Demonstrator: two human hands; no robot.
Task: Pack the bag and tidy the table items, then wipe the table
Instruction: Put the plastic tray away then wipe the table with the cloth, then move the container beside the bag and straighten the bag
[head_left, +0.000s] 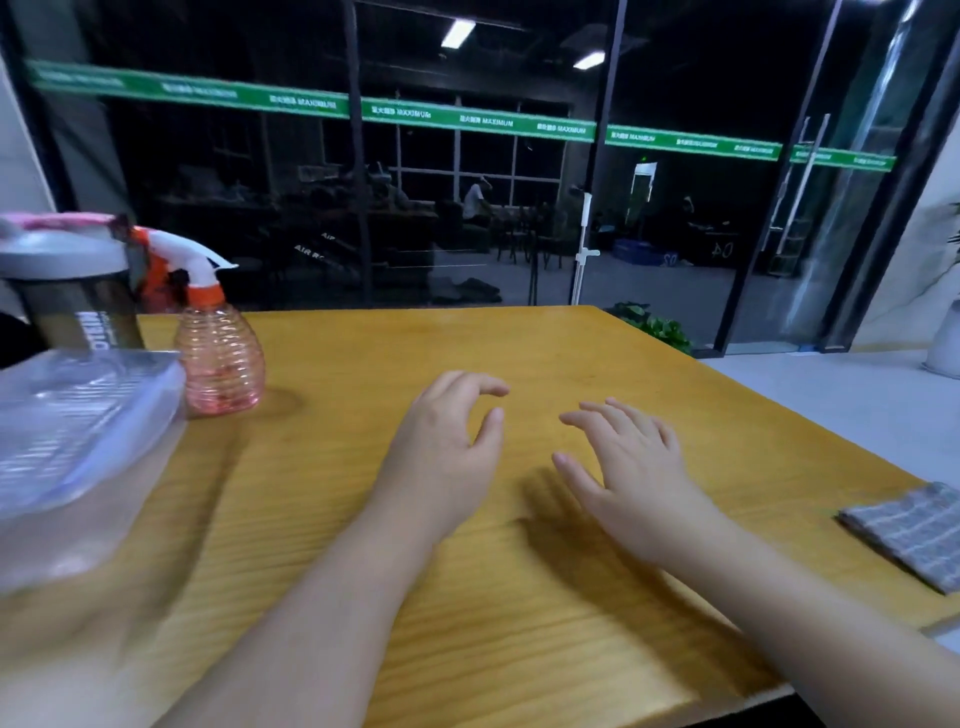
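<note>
Both my hands hover over the middle of the wooden table and hold nothing. My left hand has loosely curved fingers. My right hand has its fingers spread. A pink spray bottle with a white and orange trigger stands upright at the table's left. A folded grey checked cloth lies at the right edge. A clear plastic box, blurred, sits at the far left, with a dark shaker bottle with a grey lid behind it.
A glass wall and a glass door with a green stripe stand behind the table. A white counter adjoins the table on the right. A green plant shows past the far right corner.
</note>
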